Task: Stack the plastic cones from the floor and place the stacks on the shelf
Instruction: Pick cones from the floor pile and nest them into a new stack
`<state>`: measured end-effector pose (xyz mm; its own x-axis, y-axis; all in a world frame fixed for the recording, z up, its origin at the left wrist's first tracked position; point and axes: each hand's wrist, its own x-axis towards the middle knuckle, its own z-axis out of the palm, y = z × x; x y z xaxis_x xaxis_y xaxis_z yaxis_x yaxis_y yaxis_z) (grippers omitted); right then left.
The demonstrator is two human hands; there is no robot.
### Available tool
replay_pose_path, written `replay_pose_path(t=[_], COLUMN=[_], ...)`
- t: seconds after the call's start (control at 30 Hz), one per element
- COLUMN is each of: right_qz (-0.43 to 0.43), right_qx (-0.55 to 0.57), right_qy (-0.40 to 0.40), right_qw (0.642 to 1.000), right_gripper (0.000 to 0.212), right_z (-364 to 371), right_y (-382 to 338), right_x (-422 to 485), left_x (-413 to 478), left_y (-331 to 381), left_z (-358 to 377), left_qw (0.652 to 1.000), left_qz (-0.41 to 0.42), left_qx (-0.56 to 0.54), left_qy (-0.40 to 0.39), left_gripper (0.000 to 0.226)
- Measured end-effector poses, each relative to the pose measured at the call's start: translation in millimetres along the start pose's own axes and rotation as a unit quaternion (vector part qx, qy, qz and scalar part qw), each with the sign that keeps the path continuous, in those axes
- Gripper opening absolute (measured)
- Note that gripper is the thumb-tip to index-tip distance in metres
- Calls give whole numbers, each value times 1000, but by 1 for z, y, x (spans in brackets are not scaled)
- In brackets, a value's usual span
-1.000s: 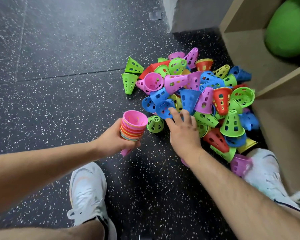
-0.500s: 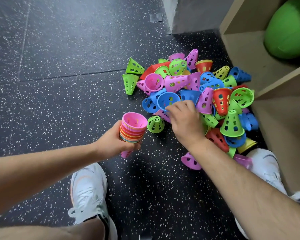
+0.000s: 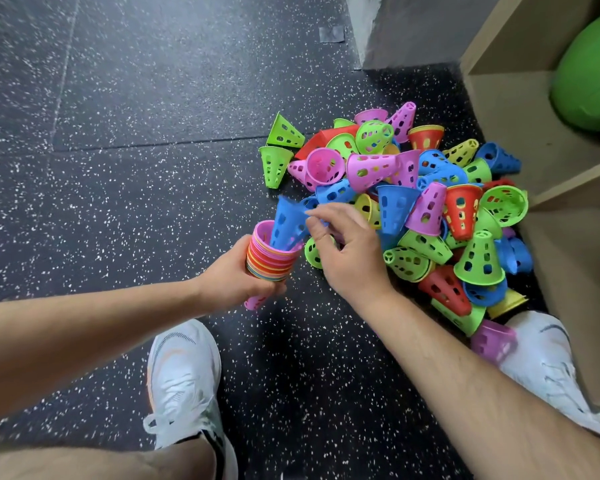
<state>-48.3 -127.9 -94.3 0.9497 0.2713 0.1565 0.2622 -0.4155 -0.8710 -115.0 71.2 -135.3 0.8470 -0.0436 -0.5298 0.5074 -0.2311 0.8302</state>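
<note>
A heap of perforated plastic cones [image 3: 420, 206] in green, pink, blue, red and yellow lies on the dark speckled floor. My left hand [image 3: 231, 278] grips a nested stack of cones [image 3: 269, 259], wide ends up, with pink rims on top. A blue cone [image 3: 288, 221] sits tip-down in the stack's mouth, tilted, about half inside. My right hand [image 3: 347, 252] pinches that blue cone's rim between thumb and fingers. The wooden shelf [image 3: 520, 98] stands at the right, just beyond the heap.
A large green ball [image 3: 589, 74] fills the shelf's upper compartment. My two white shoes [image 3: 184, 379] are planted on the floor, the right one [image 3: 548, 362] touching the heap's near edge. A grey wall corner [image 3: 406, 29] stands behind the heap. Open floor extends left.
My right hand lifted a blue cone out of the heap and carried it left into the top of the stack. My left hand has kept hold of the stack.
</note>
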Motion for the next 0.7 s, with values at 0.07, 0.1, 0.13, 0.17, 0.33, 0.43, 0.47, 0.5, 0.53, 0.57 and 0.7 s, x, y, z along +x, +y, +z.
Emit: replay_pose_path(t=[0.07, 0.1, 0.13, 0.17, 0.33, 0.43, 0.47, 0.5, 0.53, 0.57, 0.7], right_qz=[21, 46, 77, 104, 127, 125, 129, 133, 135, 135, 182], right_qx=[17, 38, 61, 73, -86, -150, -161, -167, -171, -172, -133], right_qy=[-84, -108, -108, -91, -44, -80, -92, -97, -96, -92, -98], right_qw=[996, 992, 989, 988, 987, 978, 974, 972, 971, 971, 969], right_gripper=[16, 18, 20, 21, 28, 28, 26, 24, 23, 23, 24], right_z=[4, 6, 7, 8, 5, 6, 7, 8, 9, 9, 10], right_y=[3, 4, 7, 11, 42, 56, 58, 59, 59, 58, 52], right_x=[-8, -10, -11, -11, -6, -3, -3, -2, -2, -3, -11], left_x=[1, 1, 0, -2, 1, 5, 5, 6, 5, 5, 0], left_y=[-1, -2, -4, -5, -9, -9, -10, -11, -12, -13, -14], left_z=[-1, -2, -4, -5, -8, -9, -9, -10, -11, -12, -13], left_qw=[1000, 1000, 1000, 1000, 999, 999, 999, 999, 999, 998, 998], left_qz=[0, -3, -11, -19, -34, -35, -37, -40, -45, -47, -51], left_qx=[-5, -2, 6, 15, 23, 24, 25, 27, 28, 28, 28], left_qy=[-6, -7, -8, -9, -18, -22, -19, -12, -6, -4, 0], left_gripper=[73, 71, 72, 75, 80, 79, 79, 80, 81, 81, 78])
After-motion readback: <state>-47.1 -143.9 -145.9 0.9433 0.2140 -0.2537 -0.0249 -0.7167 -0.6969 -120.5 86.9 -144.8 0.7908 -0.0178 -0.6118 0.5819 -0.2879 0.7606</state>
